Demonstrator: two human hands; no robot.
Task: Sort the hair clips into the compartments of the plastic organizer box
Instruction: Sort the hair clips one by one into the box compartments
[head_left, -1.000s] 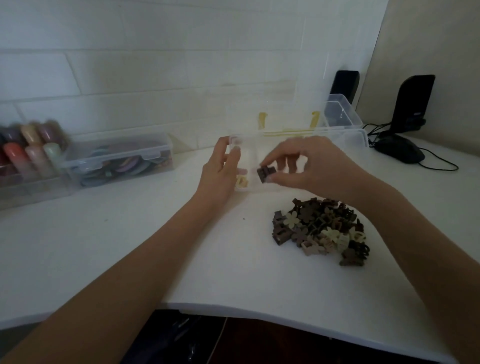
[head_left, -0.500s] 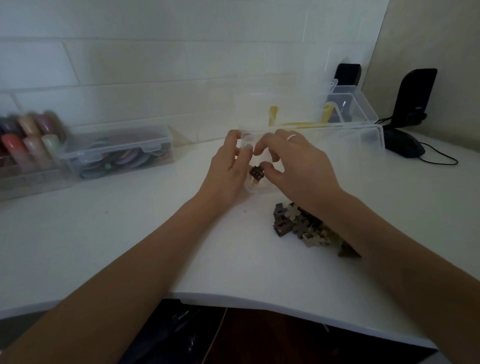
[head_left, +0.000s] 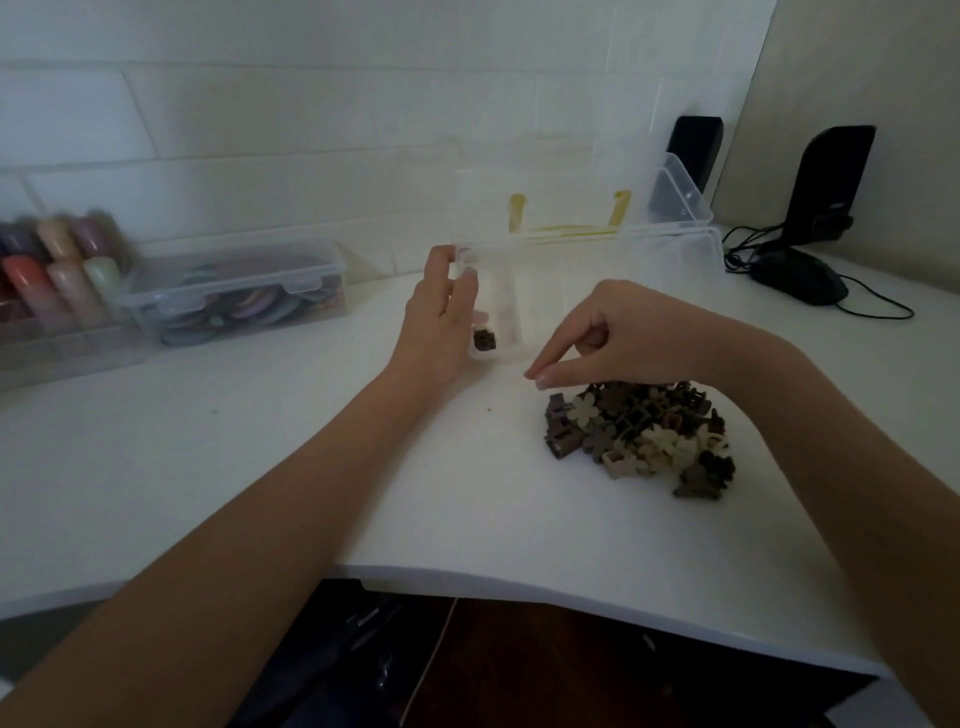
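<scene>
A clear plastic organizer box (head_left: 670, 249) stands open on the white table, its lid up against the wall. One dark brown hair clip (head_left: 484, 340) lies in the box's near-left compartment. My left hand (head_left: 439, 322) rests against the box's left end, fingers on its rim. A pile of small brown, dark and cream flower-shaped hair clips (head_left: 641, 436) lies on the table in front of the box. My right hand (head_left: 618, 338) hovers just above the pile's far-left edge, thumb and forefinger pinched together with nothing visible between them.
A closed clear box of coloured items (head_left: 234, 291) sits at the left by the wall, with a rack of coloured cylinders (head_left: 47, 270) beyond it. A black mouse (head_left: 800, 278) with cable and two black speakers (head_left: 828, 187) stand at the right. The table's front edge (head_left: 571, 587) curves near me.
My right hand dropped the dark brown clip into the box's near-left compartment and drew back right, down to the pile. My left hand stayed at the box.
</scene>
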